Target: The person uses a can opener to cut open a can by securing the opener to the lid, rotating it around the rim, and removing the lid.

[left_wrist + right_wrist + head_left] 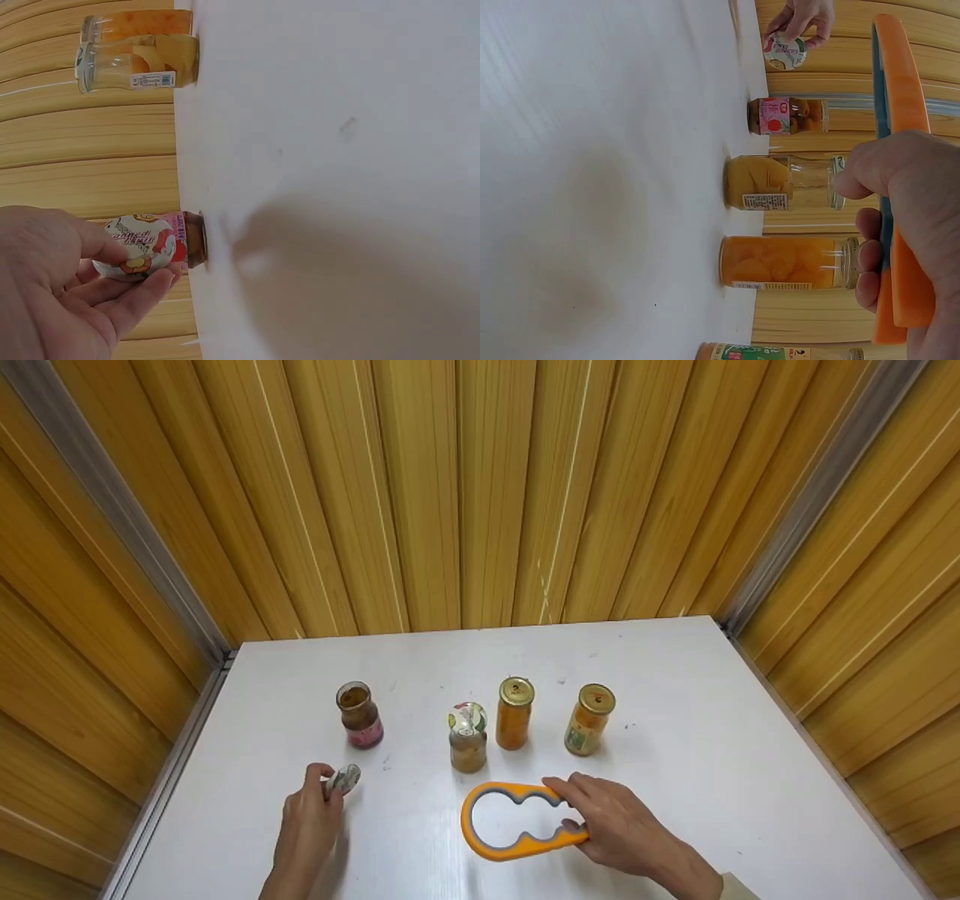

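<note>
My left hand [304, 825] pinches a round printed jar lid [345, 778] between thumb and fingers, tilted on its side above the table. The lid's patterned face [139, 247] shows in the left wrist view, overlapping the lidless jar behind it. That brown jar [360, 716] with a pink label stands upright, its mouth uncovered, just beyond the left hand. My right hand [619, 825] grips the handle end of an orange jar opener [499, 853] with grey scalloped inner edges. The opener's loop points left, in front of a jar with a patterned lid [469, 750].
Behind the opener stand a tall jar of orange fruit [514, 727] with a gold lid and, to its right, another gold-lidded jar [585, 731] with a green label. The white table [675, 682] meets yellow wood-look panels [487, 495] at the back; panels also rise at both sides.
</note>
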The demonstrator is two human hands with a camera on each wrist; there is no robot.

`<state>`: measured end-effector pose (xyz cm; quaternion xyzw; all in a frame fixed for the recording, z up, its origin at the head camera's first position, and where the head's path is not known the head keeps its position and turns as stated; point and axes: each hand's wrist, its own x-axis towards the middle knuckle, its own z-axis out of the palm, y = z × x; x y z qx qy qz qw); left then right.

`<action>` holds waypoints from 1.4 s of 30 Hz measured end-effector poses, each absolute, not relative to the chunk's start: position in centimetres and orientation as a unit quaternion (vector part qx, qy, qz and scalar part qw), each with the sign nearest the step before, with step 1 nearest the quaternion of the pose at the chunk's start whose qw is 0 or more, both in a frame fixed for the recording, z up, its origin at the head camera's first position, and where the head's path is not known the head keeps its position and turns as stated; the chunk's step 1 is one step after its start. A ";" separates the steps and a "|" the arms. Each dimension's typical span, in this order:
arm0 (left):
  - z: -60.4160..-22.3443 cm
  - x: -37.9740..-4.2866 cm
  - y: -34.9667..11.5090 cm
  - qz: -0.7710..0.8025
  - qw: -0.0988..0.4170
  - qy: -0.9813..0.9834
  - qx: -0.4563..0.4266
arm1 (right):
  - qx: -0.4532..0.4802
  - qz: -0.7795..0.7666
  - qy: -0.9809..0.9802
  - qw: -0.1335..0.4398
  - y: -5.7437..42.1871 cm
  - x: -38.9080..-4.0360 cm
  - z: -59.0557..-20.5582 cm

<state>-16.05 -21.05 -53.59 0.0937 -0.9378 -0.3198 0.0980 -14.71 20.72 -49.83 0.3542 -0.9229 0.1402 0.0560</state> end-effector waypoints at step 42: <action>-58.1 -19.3 -19.8 -0.137 0.175 -0.975 -0.027 | 0.354 0.153 -0.921 0.054 20.8 -14.2 -50.0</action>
